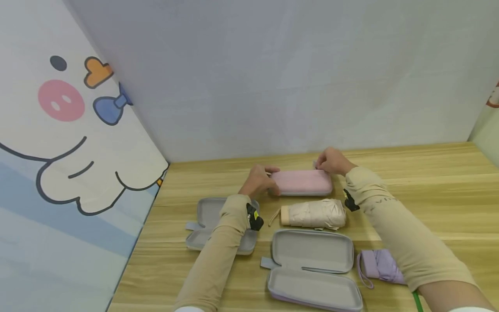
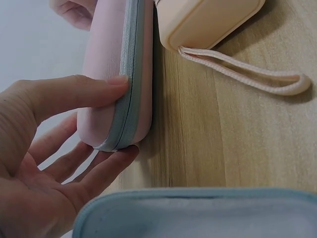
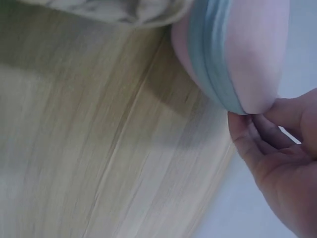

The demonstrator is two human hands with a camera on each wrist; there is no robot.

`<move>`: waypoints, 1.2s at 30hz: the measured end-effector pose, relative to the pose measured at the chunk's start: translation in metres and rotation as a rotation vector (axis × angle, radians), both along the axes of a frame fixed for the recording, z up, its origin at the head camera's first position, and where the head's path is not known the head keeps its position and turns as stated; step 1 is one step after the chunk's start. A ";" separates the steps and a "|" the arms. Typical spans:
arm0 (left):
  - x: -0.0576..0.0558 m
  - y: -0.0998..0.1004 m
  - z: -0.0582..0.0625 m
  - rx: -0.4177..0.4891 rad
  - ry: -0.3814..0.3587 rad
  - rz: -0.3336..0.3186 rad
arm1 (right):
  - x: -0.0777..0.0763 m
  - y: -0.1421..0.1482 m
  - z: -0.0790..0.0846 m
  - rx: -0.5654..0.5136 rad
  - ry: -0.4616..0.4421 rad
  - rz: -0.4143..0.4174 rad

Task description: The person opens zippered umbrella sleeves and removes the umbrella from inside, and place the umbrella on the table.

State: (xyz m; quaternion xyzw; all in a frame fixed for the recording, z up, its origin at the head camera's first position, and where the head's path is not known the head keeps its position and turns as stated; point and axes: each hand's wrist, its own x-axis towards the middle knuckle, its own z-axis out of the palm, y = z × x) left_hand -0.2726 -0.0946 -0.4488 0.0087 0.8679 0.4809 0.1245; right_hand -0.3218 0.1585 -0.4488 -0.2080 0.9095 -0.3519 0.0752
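Observation:
A closed pink zip case [image 1: 300, 182] with a grey-blue zipper band [image 2: 128, 94] lies near the back of the table. My left hand [image 1: 259, 180] grips its left end, the thumb [image 2: 111, 89] on the zipper band and the fingers round the end. At the back right corner my right hand [image 1: 334, 161] pinches at the zipper seam, beside a small grey tab [image 1: 315, 164]. What lies between those fingertips is hidden. Just in front of the case is a folded beige umbrella [image 1: 313, 213] with a wrist strap [image 2: 247, 74].
Two opened cases with grey linings lie nearer me: one at the left [image 1: 208, 212], partly under my left arm, and one in the front middle [image 1: 312, 251]. A folded purple umbrella [image 1: 383, 265] is partly covered by my right forearm. A pale wall [image 1: 292, 78] stands behind the table.

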 end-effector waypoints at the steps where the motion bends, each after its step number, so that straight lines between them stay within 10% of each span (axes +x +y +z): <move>1: 0.000 0.000 0.000 -0.002 0.002 -0.001 | 0.000 0.000 -0.001 -0.001 0.014 0.008; 36: 0.005 -0.004 0.002 0.061 -0.002 -0.016 | 0.007 0.013 0.000 -0.113 -0.099 -0.047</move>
